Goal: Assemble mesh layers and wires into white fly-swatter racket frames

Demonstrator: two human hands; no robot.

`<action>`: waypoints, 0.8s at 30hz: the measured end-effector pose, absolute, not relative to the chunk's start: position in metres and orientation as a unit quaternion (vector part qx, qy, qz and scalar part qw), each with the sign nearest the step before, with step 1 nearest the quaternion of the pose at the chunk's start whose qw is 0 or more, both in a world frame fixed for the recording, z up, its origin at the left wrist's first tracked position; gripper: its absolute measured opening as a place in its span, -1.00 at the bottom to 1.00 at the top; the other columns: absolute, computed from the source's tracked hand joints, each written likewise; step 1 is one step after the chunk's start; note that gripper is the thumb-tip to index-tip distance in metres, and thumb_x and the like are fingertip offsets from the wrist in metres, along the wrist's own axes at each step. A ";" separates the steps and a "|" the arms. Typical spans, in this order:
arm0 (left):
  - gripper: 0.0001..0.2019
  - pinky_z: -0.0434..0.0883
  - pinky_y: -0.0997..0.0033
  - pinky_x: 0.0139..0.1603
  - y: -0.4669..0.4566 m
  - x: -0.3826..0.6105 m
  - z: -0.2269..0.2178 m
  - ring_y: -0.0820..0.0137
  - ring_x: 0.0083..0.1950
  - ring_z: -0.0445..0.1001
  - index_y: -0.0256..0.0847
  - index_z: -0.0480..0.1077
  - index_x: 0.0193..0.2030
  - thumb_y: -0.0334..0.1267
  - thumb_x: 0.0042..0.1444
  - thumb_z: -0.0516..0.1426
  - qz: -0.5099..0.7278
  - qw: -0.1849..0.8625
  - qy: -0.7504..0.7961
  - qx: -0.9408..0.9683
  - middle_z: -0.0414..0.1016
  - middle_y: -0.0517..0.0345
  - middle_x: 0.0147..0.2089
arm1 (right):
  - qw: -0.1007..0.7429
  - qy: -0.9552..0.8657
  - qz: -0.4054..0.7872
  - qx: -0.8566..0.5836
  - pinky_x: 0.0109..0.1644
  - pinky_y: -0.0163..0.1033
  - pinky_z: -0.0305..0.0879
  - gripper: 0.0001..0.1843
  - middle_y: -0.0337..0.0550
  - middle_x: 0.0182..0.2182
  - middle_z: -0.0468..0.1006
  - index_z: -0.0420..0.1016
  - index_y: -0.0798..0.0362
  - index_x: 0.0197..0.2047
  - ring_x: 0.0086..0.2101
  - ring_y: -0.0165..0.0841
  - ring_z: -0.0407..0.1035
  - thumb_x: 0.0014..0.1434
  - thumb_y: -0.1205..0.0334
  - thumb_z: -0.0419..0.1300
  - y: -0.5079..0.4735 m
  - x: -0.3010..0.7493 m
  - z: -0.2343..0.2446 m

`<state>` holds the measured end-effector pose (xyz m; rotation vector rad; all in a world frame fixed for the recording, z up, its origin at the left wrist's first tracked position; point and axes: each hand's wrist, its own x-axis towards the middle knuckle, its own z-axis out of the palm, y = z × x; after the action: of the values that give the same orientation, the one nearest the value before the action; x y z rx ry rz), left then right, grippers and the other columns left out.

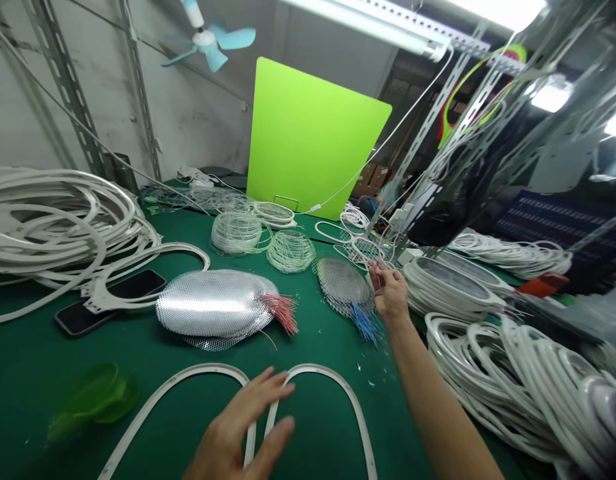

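Observation:
My left hand [243,430] hovers open, fingers stretched, just over two white plastic racket frame halves [318,377] lying on the green table near me. My right hand [388,290] reaches far across, its fingers pinched together beside a stack of metal mesh ovals with blue wires [345,287] and a stack of white frames with mesh [451,283]. What the fingers pinch is too small to make out. A pile of shiny mesh ovals with red wires [215,307] lies in the middle.
White frame rings are heaped at the left [53,220] and right [528,380]. A black phone [111,300] lies under a ring. A blurred green object [95,397] is at near left. Mesh coils [238,233], a lime green panel [311,137] and metal struts stand behind.

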<state>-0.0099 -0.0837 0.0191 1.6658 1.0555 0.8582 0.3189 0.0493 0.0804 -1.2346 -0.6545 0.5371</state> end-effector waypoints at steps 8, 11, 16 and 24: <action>-0.31 0.49 0.20 0.08 -0.006 0.047 0.085 0.11 0.12 0.48 -0.31 0.08 0.30 0.01 0.16 0.20 0.387 0.824 0.290 0.295 0.21 -0.32 0.31 | 0.725 -0.354 0.306 -0.505 0.13 -0.08 0.34 -0.70 -0.15 0.18 0.36 0.24 0.01 -0.49 0.16 -0.14 0.28 0.06 0.22 0.33 -0.109 0.196 0.066; -0.56 0.57 0.31 -0.06 -0.018 0.038 0.086 0.24 -0.03 0.57 -0.33 0.28 0.12 -0.37 0.11 0.26 0.421 0.791 0.317 0.310 0.44 -0.18 0.15 | 0.664 -0.332 0.415 -0.525 0.18 0.01 0.28 -0.73 -0.12 0.20 0.36 0.31 0.01 -0.46 0.18 -0.10 0.25 0.09 0.13 0.32 -0.158 0.181 0.051; -0.73 0.58 0.47 -0.22 -0.058 0.008 0.087 0.33 -0.11 0.59 -0.30 0.39 -0.01 -0.45 0.13 0.22 0.403 0.775 0.359 0.330 0.54 -0.06 0.01 | 0.628 -0.222 0.601 -0.442 0.20 0.19 0.21 -0.31 0.07 0.12 0.45 0.48 -0.01 -0.06 0.11 -0.04 0.34 0.19 -0.38 -0.13 -0.192 0.183 0.037; -0.65 0.54 0.23 -0.08 -0.105 0.002 0.061 0.20 -0.01 0.55 -0.29 0.30 -0.01 -0.30 0.10 0.27 0.352 0.756 0.404 0.376 0.48 -0.18 0.07 | 0.680 -0.278 0.533 -0.420 0.30 0.08 0.10 -0.37 -0.26 0.34 0.13 -0.06 -0.31 0.38 0.26 -0.22 0.11 0.30 0.03 0.03 -0.206 0.124 0.026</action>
<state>0.0020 -0.1049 0.0613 0.8198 0.8803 0.7664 0.1242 -0.2055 0.0262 -0.9426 -0.6231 1.1961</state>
